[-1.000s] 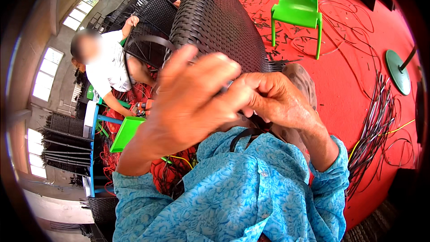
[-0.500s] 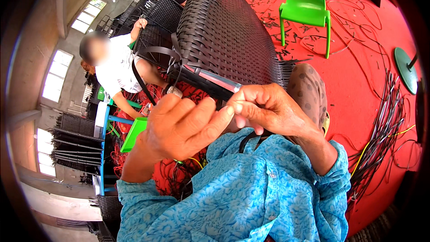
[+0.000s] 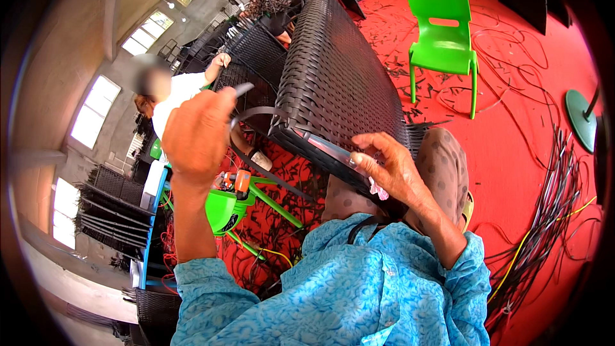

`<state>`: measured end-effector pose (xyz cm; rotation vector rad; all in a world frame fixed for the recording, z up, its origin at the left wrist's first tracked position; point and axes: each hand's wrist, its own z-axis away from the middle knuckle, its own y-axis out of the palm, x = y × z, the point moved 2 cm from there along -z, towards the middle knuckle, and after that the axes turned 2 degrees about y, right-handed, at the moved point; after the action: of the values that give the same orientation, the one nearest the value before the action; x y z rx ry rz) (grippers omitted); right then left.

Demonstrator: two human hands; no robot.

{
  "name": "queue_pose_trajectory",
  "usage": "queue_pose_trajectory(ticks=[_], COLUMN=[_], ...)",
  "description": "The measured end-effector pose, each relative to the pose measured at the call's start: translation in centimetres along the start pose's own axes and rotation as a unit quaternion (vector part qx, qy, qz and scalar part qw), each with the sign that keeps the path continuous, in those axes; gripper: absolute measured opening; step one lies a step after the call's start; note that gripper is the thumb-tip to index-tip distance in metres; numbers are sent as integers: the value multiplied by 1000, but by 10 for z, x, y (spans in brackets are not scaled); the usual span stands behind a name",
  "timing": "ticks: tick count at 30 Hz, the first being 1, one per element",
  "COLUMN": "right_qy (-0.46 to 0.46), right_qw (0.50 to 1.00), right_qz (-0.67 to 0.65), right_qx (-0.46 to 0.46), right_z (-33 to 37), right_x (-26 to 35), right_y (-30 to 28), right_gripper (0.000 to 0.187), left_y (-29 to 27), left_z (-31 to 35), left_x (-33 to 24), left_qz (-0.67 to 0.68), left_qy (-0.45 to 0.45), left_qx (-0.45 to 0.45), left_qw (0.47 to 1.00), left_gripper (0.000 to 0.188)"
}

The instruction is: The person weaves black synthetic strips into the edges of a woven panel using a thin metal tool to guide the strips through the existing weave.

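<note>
A dark woven panel of flat plastic strips (image 3: 346,64) leans in front of me, its near edge close to my knees. My left hand (image 3: 198,131) is raised left of the panel, closed on a flat black plastic strip (image 3: 259,111) that curves out from the panel's corner; a short end sticks up past the fingers. My right hand (image 3: 394,170) is at the panel's near edge, thumb and forefinger apart. A shiny, pinkish film (image 3: 327,147) runs along that edge. Crumpled pinkish material (image 3: 378,189) shows below my right thumb; whether the fingers touch it is unclear.
A green chair (image 3: 442,35) stands on the red floor (image 3: 506,154) at the far right. Behind my left hand are a green stool (image 3: 224,211) and an orange tool (image 3: 241,182). A person in white (image 3: 189,90) sits beyond. Loose strips (image 3: 544,218) lie at right.
My hands were together at the panel's edge and are now apart. The left has moved up and left, gripping the strip; the right's fingers have parted. The view has shifted, showing another person behind.
</note>
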<state>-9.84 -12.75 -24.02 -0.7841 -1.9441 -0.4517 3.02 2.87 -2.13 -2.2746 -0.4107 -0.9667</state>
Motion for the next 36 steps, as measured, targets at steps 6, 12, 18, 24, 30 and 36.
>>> queue_pose_trajectory(ticks=[6,12,18,24,30,36], right_qy=[-31,-73,-79,-65,-65,-61], right_qw=[993,997,997,997,997,997], right_qz=[93,10,2,-18,-29,-50], right_qx=[64,25,20,22,21,23], right_z=[5,8,6,4,5,5], right_x=[-6,-22,-29,-28,-24,-18], right_y=[14,22,24,21,22,20], right_gripper=[41,33,31,32,31,31], left_y=[-4,-24,4,0,1,-2], left_z=[4,12,10,7,-4,-15], left_x=[-33,-65,-53,-47,-45,-44], left_qz=[81,108,148,184,196,157], left_qy=[9,77,25,-47,-25,24], left_qx=[31,93,114,127,167,211], left_qw=[996,987,982,974,966,965], left_gripper=[33,33,25,29,29,33])
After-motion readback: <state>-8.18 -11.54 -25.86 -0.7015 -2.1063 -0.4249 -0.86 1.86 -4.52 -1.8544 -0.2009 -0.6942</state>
